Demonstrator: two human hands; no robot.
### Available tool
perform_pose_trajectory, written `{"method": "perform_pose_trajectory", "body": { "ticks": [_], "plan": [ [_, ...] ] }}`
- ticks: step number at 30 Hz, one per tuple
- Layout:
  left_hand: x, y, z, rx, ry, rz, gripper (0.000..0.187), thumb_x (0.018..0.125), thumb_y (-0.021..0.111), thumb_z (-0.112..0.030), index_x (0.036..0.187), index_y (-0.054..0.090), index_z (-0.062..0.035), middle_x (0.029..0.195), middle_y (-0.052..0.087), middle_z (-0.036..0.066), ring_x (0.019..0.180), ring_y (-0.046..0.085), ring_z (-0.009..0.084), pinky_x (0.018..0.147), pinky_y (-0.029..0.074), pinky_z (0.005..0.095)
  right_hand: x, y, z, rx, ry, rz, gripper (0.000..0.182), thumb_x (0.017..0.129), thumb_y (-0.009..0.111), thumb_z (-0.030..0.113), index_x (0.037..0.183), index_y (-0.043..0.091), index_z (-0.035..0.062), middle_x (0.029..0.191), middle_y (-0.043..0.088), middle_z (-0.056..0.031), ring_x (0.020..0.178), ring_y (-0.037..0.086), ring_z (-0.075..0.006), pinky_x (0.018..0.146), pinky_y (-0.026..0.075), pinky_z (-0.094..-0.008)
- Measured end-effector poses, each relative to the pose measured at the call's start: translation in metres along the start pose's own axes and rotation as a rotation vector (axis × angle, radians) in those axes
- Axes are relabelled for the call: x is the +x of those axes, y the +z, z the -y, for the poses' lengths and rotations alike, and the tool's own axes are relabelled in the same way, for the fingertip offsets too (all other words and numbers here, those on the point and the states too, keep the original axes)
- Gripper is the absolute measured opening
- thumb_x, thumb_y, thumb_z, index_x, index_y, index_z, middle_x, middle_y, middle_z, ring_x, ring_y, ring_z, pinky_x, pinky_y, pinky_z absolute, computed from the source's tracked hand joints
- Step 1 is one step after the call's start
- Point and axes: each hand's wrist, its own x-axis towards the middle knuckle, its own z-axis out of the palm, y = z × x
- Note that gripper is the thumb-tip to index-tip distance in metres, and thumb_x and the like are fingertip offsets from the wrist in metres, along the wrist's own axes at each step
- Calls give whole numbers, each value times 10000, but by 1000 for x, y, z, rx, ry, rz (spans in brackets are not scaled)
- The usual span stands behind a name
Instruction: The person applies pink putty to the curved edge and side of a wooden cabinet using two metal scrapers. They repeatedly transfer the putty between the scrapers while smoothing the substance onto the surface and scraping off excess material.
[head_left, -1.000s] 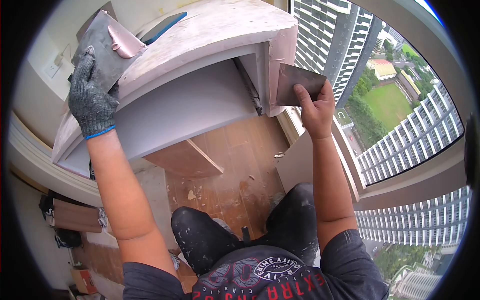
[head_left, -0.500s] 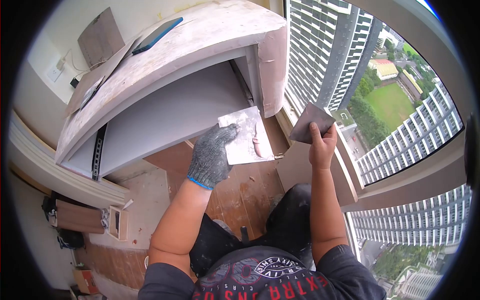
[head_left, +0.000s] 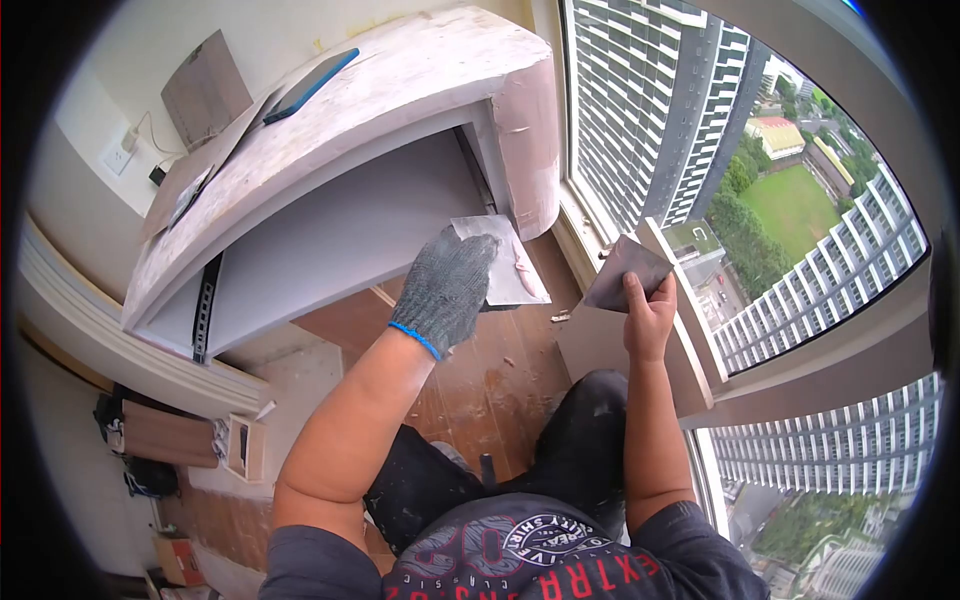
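My left hand (head_left: pixel 440 290), in a grey knit glove with a blue cuff, grips a flat pale square plate (head_left: pixel 507 284) by its left side. White paste is smeared over it, and a pinkish-white ridge of paste (head_left: pixel 523 264) lies near its right edge. The bare right hand (head_left: pixel 650 315) pinches a thin dark square sheet (head_left: pixel 622 272) between thumb and fingers, with its face tilted upward. A gap separates sheet and plate. Both are held in the air in front of a curved white-smeared counter (head_left: pixel 400 80).
Below the countertop is an open drawer cavity (head_left: pixel 340 220) with a metal runner (head_left: pixel 205 305). A blue phone-like slab (head_left: pixel 312 86) and thin boards (head_left: pixel 207 88) are on top. Windows (head_left: pixel 790 200) stand to the right. Debris dots the wooden floor (head_left: pixel 490 390).
The left hand has turned, tilting the plate flatter and covering more of its left side. The dark sheet and right hand have dropped slightly lower. The camera view has shifted a little.
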Motion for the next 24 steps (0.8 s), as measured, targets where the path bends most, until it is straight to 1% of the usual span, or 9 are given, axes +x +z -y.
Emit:
{"method": "perform_pose_trajectory", "body": {
  "ticks": [3,6,8,10,12,16,19,21,24],
  "plan": [
    [9,-2,6,31,84,52,435,700,729,-14,1127,646,-11,1092,668,201,1069,620,386,912,518,443,-4,-2,1,27,18,5,292,928,709,101,1158,563,-5,1065,654,-50,955,602,-109,875,482,-267],
    [13,-6,3,29,130,30,462,689,743,-12,1141,645,-17,1095,665,206,1079,619,380,896,530,440,-6,-4,-5,20,31,14,294,927,710,105,1159,563,-1,1072,651,-51,964,598,-111,879,478,-270],
    [16,1,4,-771,-341,95,505,653,764,-6,1145,647,-24,1106,665,198,1084,619,376,897,533,436,-7,-7,-10,6,37,25,305,928,709,107,1173,561,2,1082,651,-51,975,597,-112,888,473,-270],
    [16,0,3,-783,-377,110,526,637,769,-1,1148,649,-31,1107,668,188,1083,620,374,899,534,435,-9,-10,-13,-1,46,43,328,930,705,110,1203,556,6,1099,653,-52,989,597,-115,904,464,-267],
    [12,-6,5,-13,28,67,524,640,758,2,1152,652,-36,1096,673,178,1075,623,374,902,533,436,-9,-12,-11,15,41,36,298,928,710,106,1166,562,5,1083,652,-52,977,597,-112,889,471,-268],
    [12,-11,5,-33,28,12,526,638,745,8,1154,659,-49,1118,679,155,1074,624,366,920,528,425,-6,-10,-3,29,22,23,282,926,710,97,1147,562,5,1073,654,-52,969,600,-114,881,475,-266],
    [12,-17,6,-50,37,-51,515,643,740,3,1148,664,-56,1141,679,148,1077,624,361,934,523,420,-6,-15,-5,29,36,62,336,933,694,80,1224,549,-3,1135,651,-67,1038,599,-132,938,455,-279],
    [13,-23,5,-24,4,-43,506,647,740,-2,1144,667,-58,1153,678,145,1079,625,359,943,519,418,-6,-15,-5,18,40,57,333,932,692,75,1222,548,-6,1135,651,-67,1038,599,-132,938,455,-279],
    [18,-25,12,-42,41,-129,483,648,742,-10,1125,673,-47,1128,682,164,1060,635,360,945,517,420,-7,-13,-3,7,31,56,326,932,690,71,1215,549,-9,1129,653,-67,1032,601,-129,936,456,-278]
  ]
}}
